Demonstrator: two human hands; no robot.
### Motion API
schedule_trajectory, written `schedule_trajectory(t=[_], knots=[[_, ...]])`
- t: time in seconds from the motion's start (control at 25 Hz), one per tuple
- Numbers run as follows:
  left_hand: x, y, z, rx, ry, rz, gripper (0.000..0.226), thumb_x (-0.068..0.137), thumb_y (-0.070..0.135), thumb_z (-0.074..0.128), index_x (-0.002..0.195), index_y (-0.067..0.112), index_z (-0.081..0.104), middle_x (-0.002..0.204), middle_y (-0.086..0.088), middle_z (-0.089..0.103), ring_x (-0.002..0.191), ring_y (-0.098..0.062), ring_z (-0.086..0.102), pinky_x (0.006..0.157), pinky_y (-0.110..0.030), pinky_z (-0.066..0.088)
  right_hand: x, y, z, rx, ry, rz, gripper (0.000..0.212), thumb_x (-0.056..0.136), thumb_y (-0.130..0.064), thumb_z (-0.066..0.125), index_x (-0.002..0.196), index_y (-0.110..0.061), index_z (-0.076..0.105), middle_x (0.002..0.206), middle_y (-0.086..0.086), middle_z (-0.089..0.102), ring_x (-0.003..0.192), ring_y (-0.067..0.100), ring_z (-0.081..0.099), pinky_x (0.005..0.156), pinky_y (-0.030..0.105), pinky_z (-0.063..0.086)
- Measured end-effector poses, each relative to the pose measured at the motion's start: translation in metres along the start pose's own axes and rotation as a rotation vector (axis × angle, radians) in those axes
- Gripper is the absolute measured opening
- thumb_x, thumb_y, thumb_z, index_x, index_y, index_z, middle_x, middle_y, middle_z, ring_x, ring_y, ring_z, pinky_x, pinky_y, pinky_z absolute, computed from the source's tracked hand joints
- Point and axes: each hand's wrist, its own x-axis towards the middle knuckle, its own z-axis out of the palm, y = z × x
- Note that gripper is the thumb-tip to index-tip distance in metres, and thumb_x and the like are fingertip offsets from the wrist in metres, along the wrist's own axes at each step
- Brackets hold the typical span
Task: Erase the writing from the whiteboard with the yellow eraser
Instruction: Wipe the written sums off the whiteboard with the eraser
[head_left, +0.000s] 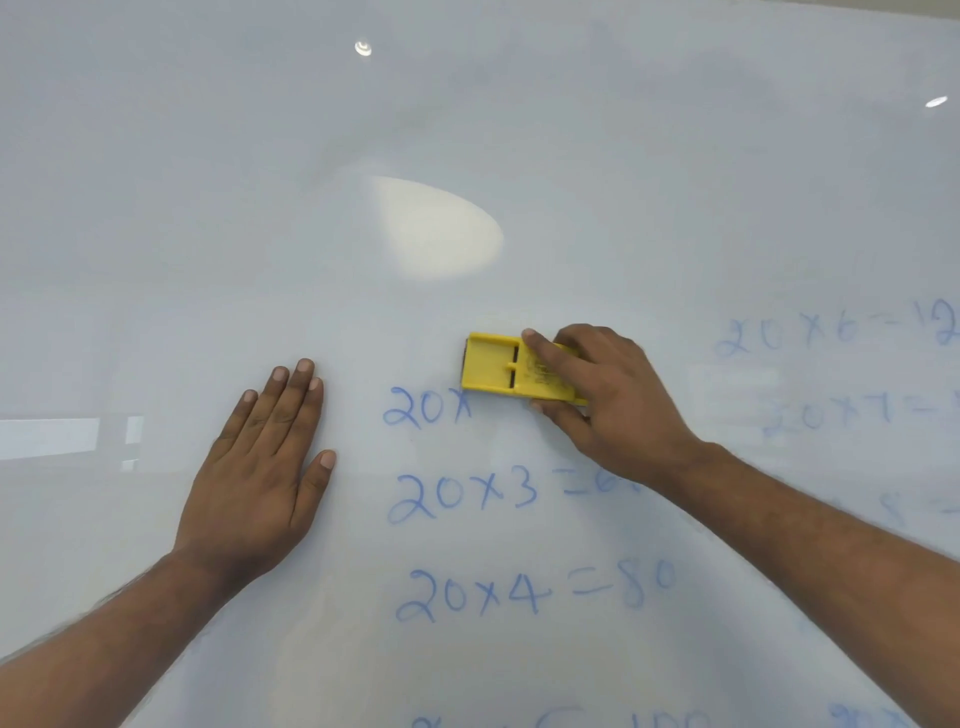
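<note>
The whiteboard (467, 130) fills the whole view. Blue handwritten sums (467, 493) run down its lower middle: "20x", "20x3=6..", "20x4=80". Fainter blue sums (831, 332) show at the right. My right hand (608, 400) grips the yellow eraser (493, 369) and presses it flat on the board, just right of the top "20x"; its fingers cover the eraser's right half. My left hand (265, 462) lies flat on the board to the left of the writing, fingers together, holding nothing.
Bright light reflections (436, 228) sit on the board above the eraser. More partly cut-off blue writing (561, 719) shows at the bottom edge. The board's upper and left areas carry no writing.
</note>
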Motion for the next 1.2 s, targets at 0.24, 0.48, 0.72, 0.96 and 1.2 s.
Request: schedule_trajectory(t=[0.24,0.48,0.72,0.96,1.2], knots=[[-0.004,0.001,-0.003,-0.013,-0.01,-0.021,0.065,0.105,0.039,0.025,0.161,0.009,0.016,0.171,-0.004,0.012,0.158,-0.021,0.012,0.129,-0.041,0.011,-0.018,-0.025,0.014,0.003,-0.082,-0.144,0.06,0.087,-0.03,0.067,0.141,-0.014,0.047,0.115,0.012,0.059,0.101,0.033,0.057,0.088,0.04,0.045],[-0.01,0.003,-0.003,-0.011,-0.017,-0.033,0.065,0.105,0.038,0.027,0.161,0.009,0.015,0.171,-0.004,0.011,0.158,-0.02,0.011,0.128,-0.041,0.01,-0.001,-0.006,0.006,-0.03,-0.003,-0.082,0.058,0.087,-0.032,0.065,0.139,-0.013,0.05,0.111,0.012,0.058,0.097,0.033,0.057,0.083,0.039,0.044],[-0.012,0.003,-0.003,-0.012,-0.016,-0.024,0.065,0.104,0.038,0.028,0.161,0.008,0.018,0.171,-0.005,0.013,0.158,-0.02,0.012,0.128,-0.041,0.012,0.017,-0.045,0.027,0.055,-0.005,-0.064,0.06,0.085,-0.03,0.068,0.139,-0.012,0.05,0.112,0.014,0.058,0.097,0.034,0.055,0.083,0.04,0.044],[-0.017,0.001,-0.002,-0.005,-0.007,-0.009,0.065,0.104,0.038,0.027,0.16,0.007,0.019,0.171,-0.005,0.013,0.158,-0.021,0.012,0.127,-0.043,0.014,0.009,-0.028,0.014,-0.033,-0.111,-0.281,0.057,0.088,-0.034,0.065,0.139,-0.014,0.05,0.114,0.013,0.06,0.099,0.032,0.057,0.084,0.04,0.047],[-0.018,0.001,-0.001,-0.005,-0.015,-0.011,0.065,0.104,0.038,0.028,0.161,0.008,0.017,0.171,-0.004,0.012,0.158,-0.022,0.013,0.128,-0.043,0.013,0.042,-0.049,0.024,0.03,-0.013,-0.04,0.061,0.085,-0.032,0.066,0.14,-0.013,0.048,0.114,0.013,0.057,0.1,0.034,0.054,0.085,0.04,0.041]])
